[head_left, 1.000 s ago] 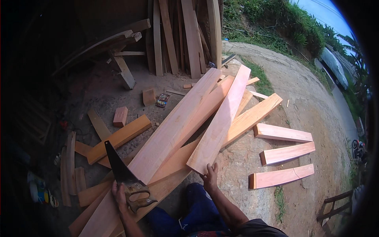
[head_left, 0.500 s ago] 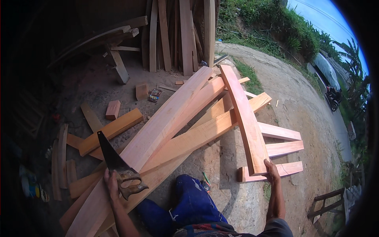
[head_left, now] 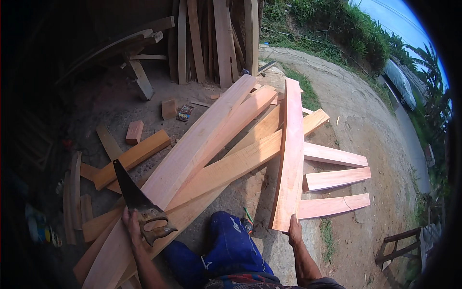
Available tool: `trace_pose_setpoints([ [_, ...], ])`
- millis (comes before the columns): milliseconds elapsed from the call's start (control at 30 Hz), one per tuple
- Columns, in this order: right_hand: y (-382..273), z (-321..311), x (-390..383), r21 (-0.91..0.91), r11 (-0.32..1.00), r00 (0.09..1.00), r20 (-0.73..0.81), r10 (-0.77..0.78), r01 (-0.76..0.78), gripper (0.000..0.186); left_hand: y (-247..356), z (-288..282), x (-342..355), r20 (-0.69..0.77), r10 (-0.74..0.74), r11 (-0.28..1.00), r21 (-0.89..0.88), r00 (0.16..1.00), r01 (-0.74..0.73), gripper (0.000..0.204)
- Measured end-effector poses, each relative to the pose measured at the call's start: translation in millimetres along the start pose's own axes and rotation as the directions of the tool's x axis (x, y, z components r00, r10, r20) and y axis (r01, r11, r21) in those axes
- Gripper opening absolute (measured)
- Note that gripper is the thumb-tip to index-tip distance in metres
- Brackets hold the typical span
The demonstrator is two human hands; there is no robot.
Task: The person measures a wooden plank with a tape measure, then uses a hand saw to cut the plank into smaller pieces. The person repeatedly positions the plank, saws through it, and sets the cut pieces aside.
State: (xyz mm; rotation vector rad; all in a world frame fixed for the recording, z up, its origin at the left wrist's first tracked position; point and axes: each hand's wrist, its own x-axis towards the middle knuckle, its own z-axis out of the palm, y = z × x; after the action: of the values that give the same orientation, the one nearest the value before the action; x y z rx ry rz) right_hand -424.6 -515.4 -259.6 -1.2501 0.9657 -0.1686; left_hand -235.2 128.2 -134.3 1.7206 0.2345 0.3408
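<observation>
My left hand [head_left: 131, 225] is closed on a handsaw [head_left: 129, 189], gripping it beside its brown wooden handle. The dark blade points up and to the left, over the stacked timber. Below the saw lies a long pinkish board [head_left: 199, 142], running from lower left to upper middle. My right hand [head_left: 295, 229] grips the near end of another pinkish plank [head_left: 289, 159], with the thumb on top and the fingers mostly hidden underneath. This plank stretches away from me, across the far part of an orange-brown beam [head_left: 240, 161].
Several short pink pieces [head_left: 334, 179] lie at the right. Toward the left are a small wood block [head_left: 134, 132] and an orange beam [head_left: 132, 159]. Upright boards [head_left: 221, 45] lean at the back. A green-and-orange tool [head_left: 248, 221] lies by my knee; a dark wooden frame [head_left: 397, 248] stands lower right.
My right hand has moved left with the plank, whose near end has swung left, so it now points nearly straight away from me. The saw has shifted slightly left and down.
</observation>
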Motion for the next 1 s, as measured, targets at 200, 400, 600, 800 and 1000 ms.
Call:
trace_pose_setpoints([
  [200, 12, 158, -24, 0.265, 0.962, 0.989, 0.149, 0.02, -0.059, 0.075, 4, 1, 0, 0.014, -0.052, 0.993, -0.11, 0.999, 0.053, 0.031],
  [400, -31, 322, 9, 0.312, 0.949, 0.982, 0.187, -0.005, -0.054, 0.063, 14, 8, -6, 0.013, -0.071, 0.989, -0.128, 0.997, 0.073, 0.029],
  [600, -48, 349, 9, 0.413, 0.906, 0.991, 0.122, 0.047, -0.094, 0.055, 10, 6, 1, 0.003, -0.025, 0.997, -0.068, 1.0, 0.025, 0.032],
  [800, -52, 247, -6, 0.43, 0.896, 0.994, 0.04, 0.107, -0.113, 0.066, 1, 1, -1, 0.054, 0.018, 1.0, 0.01, 0.998, -0.018, 0.034],
  [1000, -108, 129, 22, 0.451, 0.891, 0.999, 0.025, 0.045, -0.051, 0.066, -2, 7, -6, 0.02, 0.016, 0.999, -0.049, 1.0, -0.015, 0.041],
])
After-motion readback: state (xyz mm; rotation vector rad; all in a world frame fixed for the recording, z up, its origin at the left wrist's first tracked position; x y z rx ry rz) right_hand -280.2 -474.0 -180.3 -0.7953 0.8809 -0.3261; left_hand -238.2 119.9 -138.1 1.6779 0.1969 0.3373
